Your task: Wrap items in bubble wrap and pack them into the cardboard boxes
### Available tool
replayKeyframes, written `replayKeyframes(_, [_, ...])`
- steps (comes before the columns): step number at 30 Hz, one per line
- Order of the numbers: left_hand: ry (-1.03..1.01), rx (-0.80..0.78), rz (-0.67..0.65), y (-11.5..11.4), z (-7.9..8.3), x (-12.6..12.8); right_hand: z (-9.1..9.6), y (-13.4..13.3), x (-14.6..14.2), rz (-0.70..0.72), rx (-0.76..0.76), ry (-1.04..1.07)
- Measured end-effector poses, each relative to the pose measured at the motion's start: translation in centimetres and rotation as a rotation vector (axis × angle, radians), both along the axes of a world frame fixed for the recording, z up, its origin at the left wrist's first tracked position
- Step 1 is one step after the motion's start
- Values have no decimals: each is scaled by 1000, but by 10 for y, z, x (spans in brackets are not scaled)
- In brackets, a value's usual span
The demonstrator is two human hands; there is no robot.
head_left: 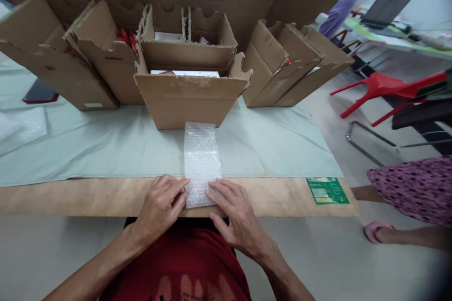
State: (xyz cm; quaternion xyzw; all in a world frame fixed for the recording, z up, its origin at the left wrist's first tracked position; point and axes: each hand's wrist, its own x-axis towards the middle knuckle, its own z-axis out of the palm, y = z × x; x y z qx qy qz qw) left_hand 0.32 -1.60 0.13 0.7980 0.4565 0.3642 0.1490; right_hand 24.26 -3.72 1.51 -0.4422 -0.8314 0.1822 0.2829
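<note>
A strip of clear bubble wrap (pixel 202 164) lies lengthwise in front of me, its near end on the bare wooden table edge and its far end against a cardboard box. My left hand (pixel 163 200) is at the strip's near left edge, with fingers bent and the thumb and forefinger closed on that edge. On the near right side, my right hand (pixel 235 207) rests with fingers apart, the fingertips touching the wrap and the thumb away from it. Whether anything is inside the wrap, I cannot tell.
A cardboard box (pixel 192 99) holding flat white items stands just beyond the wrap, with several more cardboard boxes around it. More bubble wrap (pixel 24 127) and a dark flat case (pixel 40 91) lie left. A green label (pixel 327 191) is at right; a person's patterned skirt (pixel 413 188) shows beyond.
</note>
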Motion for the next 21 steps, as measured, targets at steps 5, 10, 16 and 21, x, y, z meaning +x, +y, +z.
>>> replayKeyframes(5, [65,71,-72,-10,8,-2,-9,6,-4,12,121,-106])
replayKeyframes(10, [15,48,-100,-14,13,0,-5,16,-8,35,76,60])
replayKeyframes(16, [-60,-76,81,-3,9,5,-3,25,-4,-127,47,164])
replayKeyframes(21, [95,10,144,4,2,7,1,24,-2,-60,193,-21])
